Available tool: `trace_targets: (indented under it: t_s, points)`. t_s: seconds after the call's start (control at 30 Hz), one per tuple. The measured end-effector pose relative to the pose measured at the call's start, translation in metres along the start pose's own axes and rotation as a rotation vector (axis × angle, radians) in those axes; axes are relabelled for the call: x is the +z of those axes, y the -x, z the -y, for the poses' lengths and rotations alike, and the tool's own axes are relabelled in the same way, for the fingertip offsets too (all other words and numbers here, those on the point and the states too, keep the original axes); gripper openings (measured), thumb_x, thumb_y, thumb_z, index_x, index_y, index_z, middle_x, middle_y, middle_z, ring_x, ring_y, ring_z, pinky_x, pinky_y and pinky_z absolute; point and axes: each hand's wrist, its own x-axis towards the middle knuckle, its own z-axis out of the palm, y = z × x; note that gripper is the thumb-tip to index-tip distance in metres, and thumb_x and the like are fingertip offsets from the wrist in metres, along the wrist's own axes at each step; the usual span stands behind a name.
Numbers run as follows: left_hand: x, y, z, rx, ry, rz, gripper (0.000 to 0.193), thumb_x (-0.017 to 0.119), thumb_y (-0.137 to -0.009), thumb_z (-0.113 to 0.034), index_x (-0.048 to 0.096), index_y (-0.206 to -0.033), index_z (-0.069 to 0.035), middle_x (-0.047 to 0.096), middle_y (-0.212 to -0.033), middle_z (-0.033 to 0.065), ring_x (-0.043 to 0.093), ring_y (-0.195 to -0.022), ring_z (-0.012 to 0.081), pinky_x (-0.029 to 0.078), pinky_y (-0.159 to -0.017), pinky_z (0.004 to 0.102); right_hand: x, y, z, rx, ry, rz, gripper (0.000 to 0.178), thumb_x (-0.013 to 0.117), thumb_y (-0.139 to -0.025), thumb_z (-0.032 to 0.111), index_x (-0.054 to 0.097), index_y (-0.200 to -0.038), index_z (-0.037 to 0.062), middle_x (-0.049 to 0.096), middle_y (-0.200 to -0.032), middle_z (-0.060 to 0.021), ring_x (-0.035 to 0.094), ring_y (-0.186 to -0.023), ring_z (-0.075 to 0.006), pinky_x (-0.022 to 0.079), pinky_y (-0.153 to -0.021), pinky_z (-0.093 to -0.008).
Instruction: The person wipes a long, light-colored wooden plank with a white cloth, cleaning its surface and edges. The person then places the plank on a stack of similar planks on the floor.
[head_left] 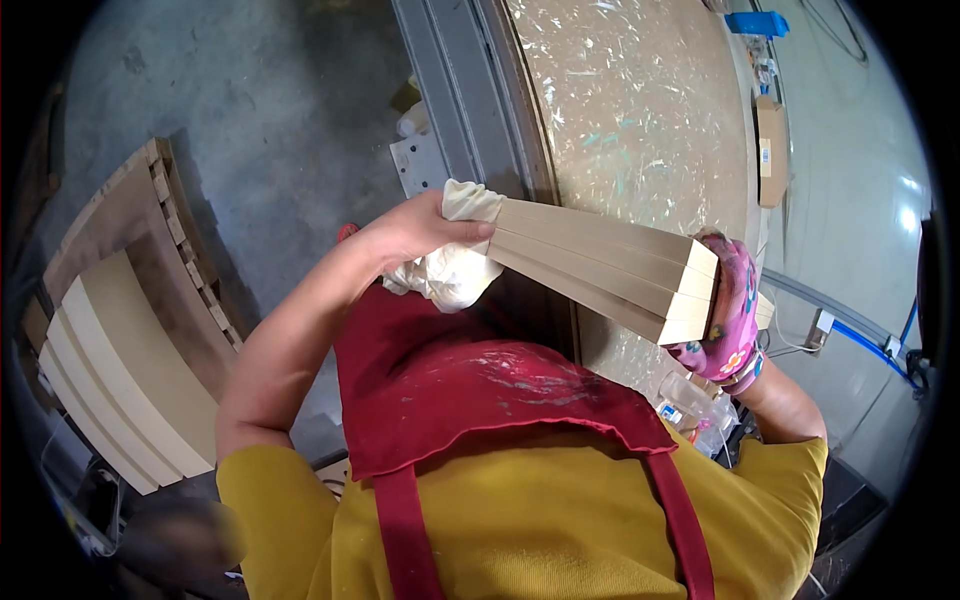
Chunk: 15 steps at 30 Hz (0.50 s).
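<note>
A bundle of several pale wooden boards (600, 255) is held in front of my apron, tilted down to the right across the edge of the workbench. My left hand (425, 235) is closed on a white cloth (460, 270), with the thumb on top, pressed against the left end of the boards. At their right end is my right hand (728, 300), in a pink flowered covering, bracing the boards from the outer side. Its fingers are mostly hidden behind the wood.
The workbench (640, 110) is littered with pale shavings and has a grey metal edge rail (465, 90). On the floor to the left, a pallet (110, 210) carries stacked pale boards (120, 370). A cardboard box (771, 150) and a blue object (757, 24) lie along the far right.
</note>
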Motion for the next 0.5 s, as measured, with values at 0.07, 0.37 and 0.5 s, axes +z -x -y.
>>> trace_targets:
  t_s: [0.07,0.37,0.5]
  points:
    - [0.003,0.0,-0.001,0.066,0.034,0.002,0.029,0.07,-0.087,-0.019,0.063,-0.107,0.002,0.066,-0.092,0.0032,0.06,-0.08,0.0094,0.05,-0.07,0.0265,-0.001,-0.001,0.001,0.001,0.002,-0.003,0.093,0.071,-0.066,0.05,0.033,-0.136,-0.0001,0.055,-0.115,-0.0217,0.055,-0.098,-0.0376,0.038,-0.088,-0.0481]
    - [-0.008,-0.004,-0.004,0.037,-0.113,0.078,0.029,0.071,-0.088,-0.022,0.064,-0.105,0.0,0.065,-0.091,0.0022,0.057,-0.079,0.0093,0.048,-0.07,0.0282,-0.001,-0.001,0.001,0.011,-0.013,-0.006,0.093,0.07,-0.066,0.054,0.036,-0.133,-0.0003,0.055,-0.113,-0.0217,0.055,-0.097,-0.0375,0.039,-0.087,-0.0474]
    - [-0.008,-0.004,-0.009,0.043,-0.2,0.076,0.03,0.07,-0.089,-0.025,0.064,-0.106,-0.001,0.065,-0.092,0.0016,0.056,-0.08,0.0093,0.047,-0.07,0.0285,0.002,0.0,0.0,0.019,-0.054,-0.029,0.094,0.07,-0.066,0.057,0.036,-0.133,-0.0003,0.055,-0.112,-0.0217,0.055,-0.096,-0.0371,0.04,-0.085,-0.047]
